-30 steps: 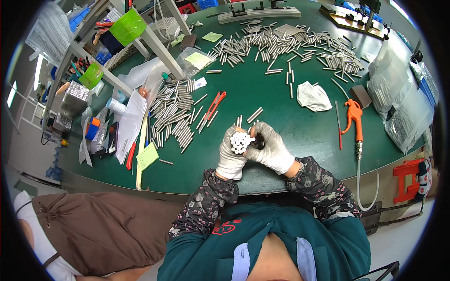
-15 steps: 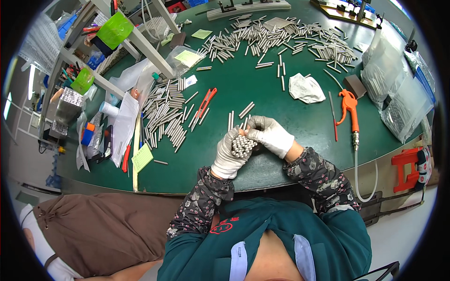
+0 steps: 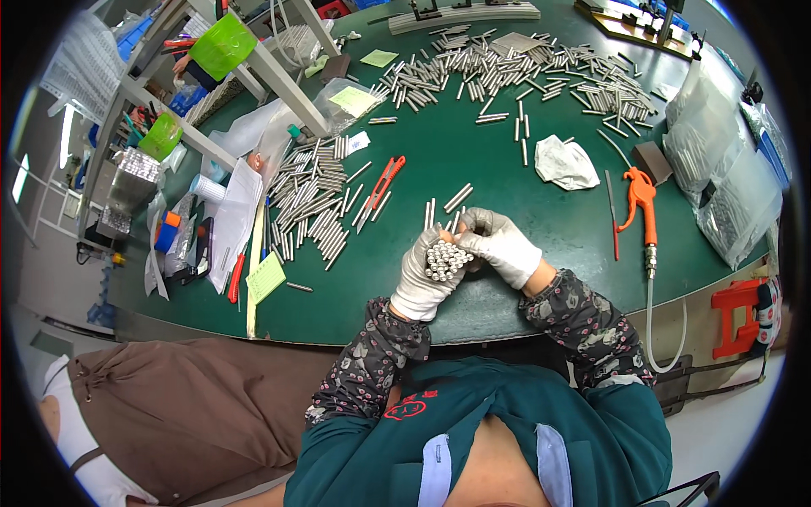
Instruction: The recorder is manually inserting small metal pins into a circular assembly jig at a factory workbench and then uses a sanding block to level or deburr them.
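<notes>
A bundle of short metal rods (image 3: 444, 261) shows its round ends toward me, near the table's front edge. My gloved left hand (image 3: 420, 279) is wrapped round this bundle. Against the bundle's upper right side, my gloved right hand (image 3: 500, 242) has its fingers bent and pressed together; whether a single rod is pinched in them is hidden. Just beyond my hands lie a few loose rods (image 3: 458, 198). A red utility knife (image 3: 388, 182) rests to their left, beside a pile of similar rods (image 3: 317, 190).
A larger rod heap (image 3: 481, 72) spreads across the far side of the green table (image 3: 456, 160). To the right are a crumpled white cloth (image 3: 564, 163), an orange air gun (image 3: 642, 198) with its hose, and plastic bags (image 3: 718, 169). Another person (image 3: 186, 406) sits at my left.
The whole view has shifted slightly, so the table appears a little further right. Both hands stay at the rod bundle, with only slight movement.
</notes>
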Action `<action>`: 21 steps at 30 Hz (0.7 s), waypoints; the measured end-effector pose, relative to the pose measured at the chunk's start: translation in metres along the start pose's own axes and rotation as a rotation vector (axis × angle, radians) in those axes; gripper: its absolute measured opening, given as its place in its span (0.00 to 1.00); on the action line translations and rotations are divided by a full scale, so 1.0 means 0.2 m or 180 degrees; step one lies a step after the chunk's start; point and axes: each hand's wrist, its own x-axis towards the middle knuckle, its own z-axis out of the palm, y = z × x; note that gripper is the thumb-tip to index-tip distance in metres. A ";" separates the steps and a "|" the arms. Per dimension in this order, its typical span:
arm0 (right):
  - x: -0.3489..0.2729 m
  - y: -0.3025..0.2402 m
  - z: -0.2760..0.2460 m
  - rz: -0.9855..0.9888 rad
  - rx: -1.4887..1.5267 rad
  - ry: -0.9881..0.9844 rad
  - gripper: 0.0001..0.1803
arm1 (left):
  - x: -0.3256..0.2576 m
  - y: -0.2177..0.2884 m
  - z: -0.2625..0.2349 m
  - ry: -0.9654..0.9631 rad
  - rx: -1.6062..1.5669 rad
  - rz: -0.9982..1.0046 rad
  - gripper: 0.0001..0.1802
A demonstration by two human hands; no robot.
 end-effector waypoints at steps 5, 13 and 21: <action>0.01 0.01 -0.01 -0.0016 0.0070 0.0032 0.08 | 0.00 0.01 0.02 0.0142 0.0907 0.0336 0.15; 0.01 0.02 -0.02 -0.0124 0.0032 -0.0081 0.09 | 0.02 0.03 0.02 -0.0114 -0.0044 0.0093 0.12; 0.01 0.01 -0.02 -0.0010 -0.0006 -0.0060 0.08 | 0.02 0.04 0.04 0.0027 0.0808 0.0249 0.15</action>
